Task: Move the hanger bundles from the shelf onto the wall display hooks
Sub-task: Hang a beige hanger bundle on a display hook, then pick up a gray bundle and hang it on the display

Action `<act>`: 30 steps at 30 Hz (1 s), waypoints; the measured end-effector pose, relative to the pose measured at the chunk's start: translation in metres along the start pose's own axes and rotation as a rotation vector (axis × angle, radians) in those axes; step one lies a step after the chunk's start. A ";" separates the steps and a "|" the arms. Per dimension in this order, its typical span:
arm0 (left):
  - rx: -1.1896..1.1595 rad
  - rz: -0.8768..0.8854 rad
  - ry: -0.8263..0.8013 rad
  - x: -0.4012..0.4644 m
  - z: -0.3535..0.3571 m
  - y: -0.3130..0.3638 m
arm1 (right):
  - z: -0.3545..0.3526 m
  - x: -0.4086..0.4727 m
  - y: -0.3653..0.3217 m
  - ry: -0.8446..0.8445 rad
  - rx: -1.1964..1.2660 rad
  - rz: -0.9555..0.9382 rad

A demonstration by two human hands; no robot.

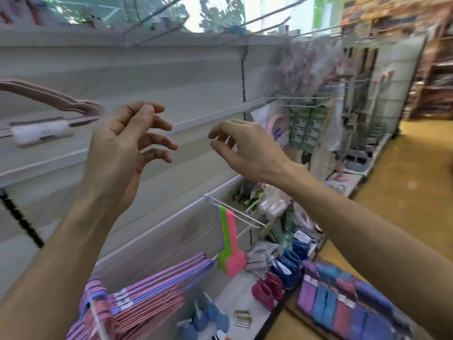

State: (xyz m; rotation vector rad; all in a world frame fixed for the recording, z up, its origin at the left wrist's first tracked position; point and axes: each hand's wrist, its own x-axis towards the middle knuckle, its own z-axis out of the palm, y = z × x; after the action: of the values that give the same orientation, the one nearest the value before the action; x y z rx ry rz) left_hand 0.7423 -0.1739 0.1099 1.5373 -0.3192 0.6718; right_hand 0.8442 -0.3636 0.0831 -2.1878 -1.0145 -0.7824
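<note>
A bundle of pale pink hangers hangs against the white wall panel at the far left, with a white label across its bar. Just right of it is my left hand, empty, fingers spread and curled. My right hand is raised at mid-frame, also empty, fingers loosely apart. Neither hand touches the bundle. Below, on the shelf, lie bundles of pink and purple hangers. Empty wire hooks jut from the top of the wall.
A double wire hook holds pink and green plastic tools. Small shoes and blue items lie on the lower shelf. Folded coloured cloths sit at lower right. Packaged goods hang further right, beside the aisle floor.
</note>
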 end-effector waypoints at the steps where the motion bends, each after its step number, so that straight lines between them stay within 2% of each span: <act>1: -0.009 -0.002 -0.024 0.002 0.013 -0.004 | -0.008 -0.009 0.009 0.003 -0.013 0.019; 11: -0.099 -0.011 -0.190 0.019 0.158 -0.048 | -0.085 -0.126 0.117 0.021 -0.120 0.179; 18: -0.146 -0.080 -0.286 0.022 0.276 -0.097 | -0.145 -0.200 0.207 0.051 -0.190 0.335; 24: -0.177 -0.138 -0.341 0.015 0.373 -0.143 | -0.187 -0.258 0.278 0.002 -0.190 0.513; 30: -0.172 -0.252 -0.469 0.001 0.451 -0.203 | -0.201 -0.325 0.339 -0.009 -0.219 0.715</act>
State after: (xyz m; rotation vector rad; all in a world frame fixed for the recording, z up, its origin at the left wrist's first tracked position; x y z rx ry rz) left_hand 0.9592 -0.5937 -0.0358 1.5247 -0.5100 0.0767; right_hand 0.8913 -0.8349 -0.1084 -2.4890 -0.1003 -0.5522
